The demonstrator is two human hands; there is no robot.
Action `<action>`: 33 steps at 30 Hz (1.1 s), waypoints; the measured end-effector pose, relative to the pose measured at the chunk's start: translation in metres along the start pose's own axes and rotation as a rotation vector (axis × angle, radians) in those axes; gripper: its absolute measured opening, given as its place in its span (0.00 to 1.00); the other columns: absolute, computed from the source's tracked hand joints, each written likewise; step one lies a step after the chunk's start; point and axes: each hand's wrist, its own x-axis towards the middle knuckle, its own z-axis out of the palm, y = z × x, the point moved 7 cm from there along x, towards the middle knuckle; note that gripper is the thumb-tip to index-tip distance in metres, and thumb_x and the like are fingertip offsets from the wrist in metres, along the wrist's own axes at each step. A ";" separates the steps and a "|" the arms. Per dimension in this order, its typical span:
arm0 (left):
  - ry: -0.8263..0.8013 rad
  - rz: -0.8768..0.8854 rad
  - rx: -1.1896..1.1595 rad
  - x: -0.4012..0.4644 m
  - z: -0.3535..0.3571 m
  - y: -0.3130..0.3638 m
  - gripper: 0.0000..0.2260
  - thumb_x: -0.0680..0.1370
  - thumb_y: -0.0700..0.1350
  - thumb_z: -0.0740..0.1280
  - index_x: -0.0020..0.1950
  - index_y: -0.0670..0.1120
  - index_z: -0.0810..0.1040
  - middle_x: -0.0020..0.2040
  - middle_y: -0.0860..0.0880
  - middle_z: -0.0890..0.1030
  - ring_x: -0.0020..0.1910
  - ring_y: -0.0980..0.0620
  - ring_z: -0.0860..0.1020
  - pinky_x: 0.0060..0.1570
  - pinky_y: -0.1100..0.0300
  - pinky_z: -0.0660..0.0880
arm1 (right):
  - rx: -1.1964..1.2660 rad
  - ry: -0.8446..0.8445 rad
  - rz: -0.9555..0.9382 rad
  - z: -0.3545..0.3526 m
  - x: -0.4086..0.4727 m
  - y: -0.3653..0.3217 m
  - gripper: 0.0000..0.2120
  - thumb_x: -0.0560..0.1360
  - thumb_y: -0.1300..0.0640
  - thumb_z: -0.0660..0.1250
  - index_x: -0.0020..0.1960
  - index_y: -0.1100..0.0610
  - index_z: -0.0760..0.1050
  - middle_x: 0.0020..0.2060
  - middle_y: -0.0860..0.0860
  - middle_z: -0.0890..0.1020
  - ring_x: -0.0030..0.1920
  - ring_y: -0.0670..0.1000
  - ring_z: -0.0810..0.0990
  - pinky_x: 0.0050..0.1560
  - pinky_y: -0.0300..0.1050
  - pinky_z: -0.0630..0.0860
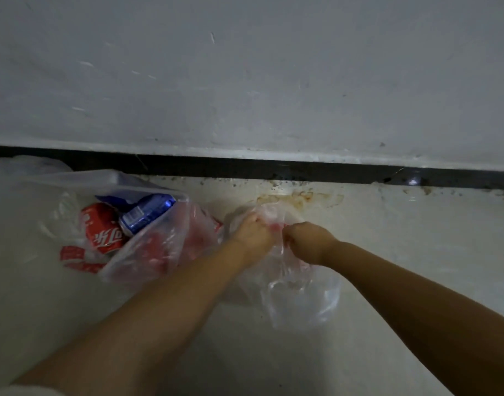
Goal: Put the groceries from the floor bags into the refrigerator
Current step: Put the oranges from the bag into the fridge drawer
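We note the pale, stained floor (402,252) meeting a black baseboard strip (302,167) under a scuffed white wall (245,67). Open floor lies to the right of the bags and towards the near edge of the view.

A thin, clear plastic bag (305,295) sits on the floor near the baseboard, beside a rust-coloured stain (299,198). We see both hands at its top. The left hand (252,232) is curled, gripping the bunched plastic. The right hand (306,241) is curled too, pinching the same gathered film just beside the left. Both forearms reach forward and down, converging on the bag mouth. The contents are too blurred to tell.

To the left, touching or just beside it, a second translucent plastic bag with red print (136,252) lies slumped open. Inside are a red cola can (103,231) and a blue drink can (146,214), both on their sides, touching.
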 end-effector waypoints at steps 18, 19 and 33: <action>-0.035 -0.587 -1.118 -0.016 0.026 -0.077 0.22 0.82 0.40 0.55 0.76 0.46 0.58 0.74 0.42 0.64 0.71 0.42 0.65 0.70 0.49 0.63 | -0.220 0.040 -0.198 0.012 0.058 -0.058 0.32 0.75 0.50 0.65 0.74 0.48 0.56 0.70 0.57 0.63 0.66 0.61 0.67 0.58 0.57 0.74; -0.036 -0.569 -1.091 -0.015 0.029 -0.074 0.23 0.82 0.40 0.55 0.77 0.47 0.56 0.75 0.42 0.62 0.72 0.43 0.64 0.70 0.50 0.62 | -0.244 0.033 -0.192 0.015 0.057 -0.060 0.30 0.75 0.51 0.65 0.74 0.50 0.57 0.69 0.58 0.63 0.66 0.62 0.67 0.59 0.57 0.73; 0.120 -0.529 -0.833 -0.086 -0.103 -0.047 0.23 0.79 0.45 0.63 0.73 0.46 0.63 0.68 0.43 0.71 0.66 0.43 0.70 0.63 0.50 0.69 | 0.075 0.217 0.038 -0.084 -0.113 -0.025 0.33 0.72 0.51 0.70 0.72 0.47 0.58 0.70 0.57 0.62 0.68 0.61 0.64 0.62 0.56 0.72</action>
